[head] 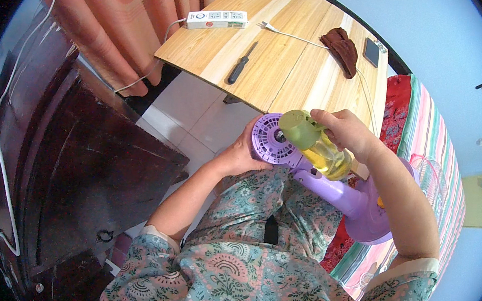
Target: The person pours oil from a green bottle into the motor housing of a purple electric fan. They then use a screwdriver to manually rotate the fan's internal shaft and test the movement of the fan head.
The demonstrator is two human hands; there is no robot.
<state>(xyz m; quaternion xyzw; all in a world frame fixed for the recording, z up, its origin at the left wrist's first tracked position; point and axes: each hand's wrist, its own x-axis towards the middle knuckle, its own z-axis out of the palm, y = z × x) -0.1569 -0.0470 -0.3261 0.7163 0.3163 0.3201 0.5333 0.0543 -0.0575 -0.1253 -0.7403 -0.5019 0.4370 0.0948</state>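
Note:
A purple electric fan [332, 193] without its blades lies tilted across my lap. My left hand [240, 152] grips its round slotted motor housing [263, 147] from the left, and a dark shaft stands out at the housing's centre. In my right hand [347, 132] is a clear oil bottle [334, 161] with a green lid [296, 127], held by the handle. Yellow liquid lies inside it. The bottle tips to the left, its lid end right beside the motor shaft; whether liquid is coming out cannot be seen.
On the wooden table [305, 65] lie a screwdriver [241, 65], a white power strip [217, 19], a plug with cord [270, 27], a brown cloth [341, 51] and a phone [371, 52]. A fan grille [432, 173] rests on the striped bed. Dark furniture [105, 159] stands left.

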